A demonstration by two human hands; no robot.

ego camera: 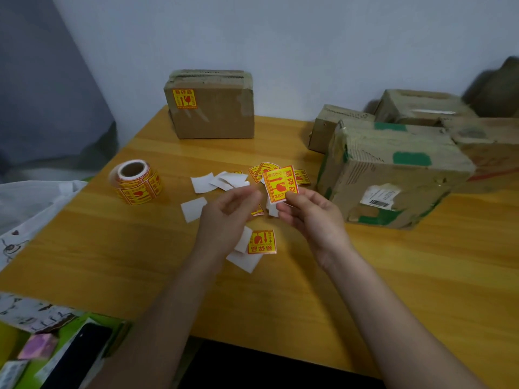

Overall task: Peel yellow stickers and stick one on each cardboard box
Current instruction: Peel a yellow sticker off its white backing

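A yellow sticker (279, 183) with red print is pinched at its lower edge between the thumb and fingers of the right hand (309, 213), held upright above the wooden table (393, 276). The left hand (227, 211) is raised just left of that sticker, its fingers loosely curled toward it; whether anything is held in it cannot be told. Behind the held sticker, more yellow stickers (259, 169) are scattered on the table, and left of it lie white backing papers (222, 182). Another loose sticker (261, 242) lies face up nearer the person than the held sticker, between the two forearms, partly over more white paper. A roll of stickers (136, 182) stands well to the left of the held sticker. A cardboard box (210, 105) already bearing a yellow label (184, 99) stands beyond it against the wall. Just right of the held sticker sits a taped box with green patches (393, 169), and further boxes (421, 108) are grouped behind that one.
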